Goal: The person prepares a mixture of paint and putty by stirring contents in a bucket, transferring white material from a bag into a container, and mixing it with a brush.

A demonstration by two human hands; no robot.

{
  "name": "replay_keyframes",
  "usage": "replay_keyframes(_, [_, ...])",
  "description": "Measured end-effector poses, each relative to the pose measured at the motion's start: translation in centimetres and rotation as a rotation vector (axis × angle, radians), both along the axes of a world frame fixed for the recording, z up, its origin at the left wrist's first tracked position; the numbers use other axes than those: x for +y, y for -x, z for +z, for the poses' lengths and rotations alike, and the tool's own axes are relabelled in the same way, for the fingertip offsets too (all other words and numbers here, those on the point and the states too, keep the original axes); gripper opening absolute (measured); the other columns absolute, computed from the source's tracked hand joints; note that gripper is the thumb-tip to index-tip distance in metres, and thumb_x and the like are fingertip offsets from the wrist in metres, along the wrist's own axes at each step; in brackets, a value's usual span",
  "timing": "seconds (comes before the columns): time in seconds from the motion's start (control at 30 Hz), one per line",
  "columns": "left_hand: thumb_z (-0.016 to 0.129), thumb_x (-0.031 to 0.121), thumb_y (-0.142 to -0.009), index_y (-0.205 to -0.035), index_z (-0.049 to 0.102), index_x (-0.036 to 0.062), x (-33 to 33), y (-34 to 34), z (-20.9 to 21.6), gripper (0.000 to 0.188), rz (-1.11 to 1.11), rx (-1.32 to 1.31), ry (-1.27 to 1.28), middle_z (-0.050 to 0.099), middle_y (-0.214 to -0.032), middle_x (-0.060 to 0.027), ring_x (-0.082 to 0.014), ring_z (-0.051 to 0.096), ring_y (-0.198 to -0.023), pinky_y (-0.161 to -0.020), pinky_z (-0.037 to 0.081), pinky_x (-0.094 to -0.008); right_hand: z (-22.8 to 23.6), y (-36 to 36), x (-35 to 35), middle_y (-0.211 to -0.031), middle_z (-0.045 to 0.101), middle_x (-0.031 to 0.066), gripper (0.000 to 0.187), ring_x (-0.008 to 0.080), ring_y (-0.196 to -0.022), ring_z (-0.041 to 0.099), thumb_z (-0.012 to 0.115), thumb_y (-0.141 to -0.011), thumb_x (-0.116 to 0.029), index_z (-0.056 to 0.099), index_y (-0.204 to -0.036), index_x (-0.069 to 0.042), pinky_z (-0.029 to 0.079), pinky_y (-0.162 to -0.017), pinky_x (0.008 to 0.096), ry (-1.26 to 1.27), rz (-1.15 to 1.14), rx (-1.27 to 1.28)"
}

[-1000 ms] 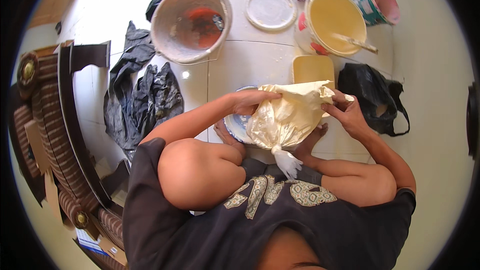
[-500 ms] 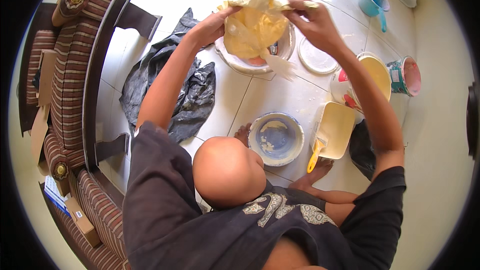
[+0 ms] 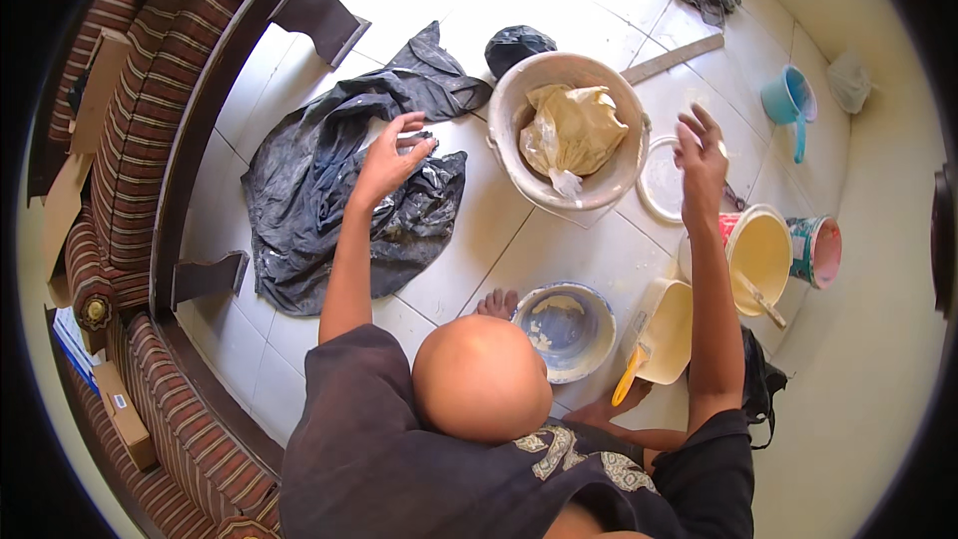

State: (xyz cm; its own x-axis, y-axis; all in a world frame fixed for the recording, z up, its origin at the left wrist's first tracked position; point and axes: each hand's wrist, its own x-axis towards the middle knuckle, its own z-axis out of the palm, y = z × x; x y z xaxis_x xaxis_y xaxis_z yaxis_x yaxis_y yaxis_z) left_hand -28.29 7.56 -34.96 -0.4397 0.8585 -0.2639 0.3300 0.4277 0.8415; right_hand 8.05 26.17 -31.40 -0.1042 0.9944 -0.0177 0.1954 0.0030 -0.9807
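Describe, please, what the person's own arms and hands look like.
The left hand and right hand are ungloved, with bare forearms. Loose, dark short sleeves cover the upper arms, part of a dark shirt with a light patterned motif. A small pale spot shows on a right-hand finger; ring or smear, I cannot tell.

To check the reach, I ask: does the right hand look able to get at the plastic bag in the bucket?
Probably yes: the right hand looks empty and near, and the bag lies uncovered in the bucket.

head; left fisheye, head-worn; faces down; knee (image 3: 479,379) near; floor (image 3: 439,289) farther
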Motion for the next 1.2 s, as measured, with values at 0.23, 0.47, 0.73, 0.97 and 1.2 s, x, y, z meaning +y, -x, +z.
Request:
replay_keyframes(0.23, [0.08,0.034,-0.074,-0.142,0.045,0.013,12.0,0.5,-5.5,0.079,-0.098,0.595,-0.244,0.054,-0.133,-0.0194,-0.0361,0.052,-0.123,-0.103,0.043,-0.0428,2.9,1.7,-4.1,-0.099,0.067,0.008,0.031,0.0032,-0.063,0.045,0.056,-0.099,-0.016,0.056,-0.126,-0.002,0.037,-0.056,0.0186,0.153,0.119,0.327])
replay_keyframes(0.47, [0.075,0.021,-0.072,-0.139,0.05,0.0156,23.8,1.1,-9.1,0.071,-0.165,0.516,0.046,0.058,-0.133,-0.0157,-0.0288,0.055,-0.124,-0.103,0.045,-0.0428,3.4,1.7,-6.5,-0.091,0.067,0.0056,0.024,0.004,-0.064,0.044,0.057,-0.098,-0.015,0.062,-0.118,-0.003,0.038,-0.061,0.0189,0.121,0.073,0.237])
replay_keyframes(0.73, [0.072,0.039,-0.087,-0.132,0.053,0.0019,20.9,8.5,-5.5,0.061,0.075,-0.37,-0.045,0.059,-0.129,-0.0125,-0.0251,0.056,-0.12,-0.098,0.051,-0.0463,1.2,0.4,-6.9,-0.09,0.067,0.006,0.024,0.0037,-0.063,0.045,0.056,-0.098,-0.015,0.062,-0.117,-0.003,0.038,-0.06,0.0202,0.216,0.012,0.284])
replay_keyframes(0.97, [0.075,0.052,-0.079,-0.148,0.026,-0.0025,12.8,10.1,-7.7,0.101,0.004,0.221,0.114,0.051,-0.135,-0.0255,-0.0325,0.057,-0.12,-0.1,0.047,-0.041,2.0,3.5,-8.9,-0.095,0.067,0.0062,0.024,0.0049,-0.07,0.048,0.058,-0.097,-0.016,0.061,-0.118,-0.004,0.04,-0.064,0.0204,0.268,0.183,0.239])
replay_keyframes(1.2, [0.074,0.04,-0.081,-0.112,0.065,0.0073,-3.7,7.6,-8.3,0.046,-0.153,0.751,0.238,0.064,-0.1,-0.0142,-0.0317,0.063,-0.096,-0.085,0.05,-0.0434,-0.3,4.9,-12.2,-0.095,0.062,0.0022,0.025,0.0091,-0.078,0.056,0.064,-0.093,-0.016,0.062,-0.115,-0.004,0.046,-0.069,0.025,0.332,0.645,0.117])
